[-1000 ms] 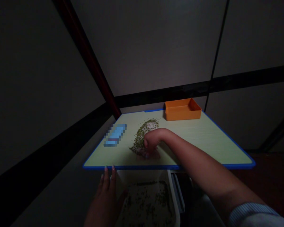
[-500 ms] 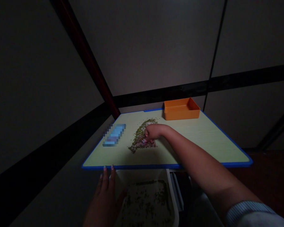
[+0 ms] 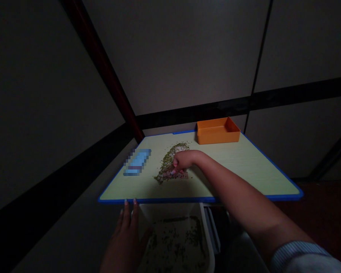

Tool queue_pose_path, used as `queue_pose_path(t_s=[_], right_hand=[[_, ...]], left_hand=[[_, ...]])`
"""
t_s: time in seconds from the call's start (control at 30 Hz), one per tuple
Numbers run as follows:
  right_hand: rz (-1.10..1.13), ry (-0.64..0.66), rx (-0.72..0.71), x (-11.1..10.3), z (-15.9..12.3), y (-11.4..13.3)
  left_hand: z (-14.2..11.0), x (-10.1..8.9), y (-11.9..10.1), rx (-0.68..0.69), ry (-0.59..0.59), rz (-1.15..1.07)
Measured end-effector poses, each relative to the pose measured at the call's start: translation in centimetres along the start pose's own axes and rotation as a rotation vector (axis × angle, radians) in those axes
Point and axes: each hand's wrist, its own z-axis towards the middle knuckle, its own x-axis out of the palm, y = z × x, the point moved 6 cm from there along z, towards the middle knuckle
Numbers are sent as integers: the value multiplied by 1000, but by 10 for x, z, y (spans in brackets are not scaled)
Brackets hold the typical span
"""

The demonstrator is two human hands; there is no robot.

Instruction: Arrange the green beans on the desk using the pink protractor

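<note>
My right hand reaches over the table, its fingers pinched together and pointing down into a patch of small greenish seeds or grains. Something thin and pinkish shows under the fingertips; its kind is unclear. Below the near edge, a white plastic bin holds a scatter of the same dark grains on its bottom. My left hand grips the bin's left rim, thumb inside and fingers stretched along the wall, fingertips close to the table's blue edge.
The pale tabletop has a raised blue edge. An orange open box stands at the back right. A blurred-out light-blue flat object lies at the left. A wall rises behind the table.
My right hand, with the pinkish thing under it, has moved a little away from the near edge, across the grains. My left hand stays on the bin.
</note>
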Motion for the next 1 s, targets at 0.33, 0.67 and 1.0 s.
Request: queue_pose_path(t_s=[0.33, 0.67, 1.0], right_hand=[[28, 60, -27, 5, 0, 4], [48, 66, -29, 5, 0, 4], [49, 211, -88, 14, -6, 15]], left_hand=[[-1, -4, -3, 17, -8, -23], [-2, -4, -4, 14, -21, 9], [-4, -7, -6, 17, -22, 20]])
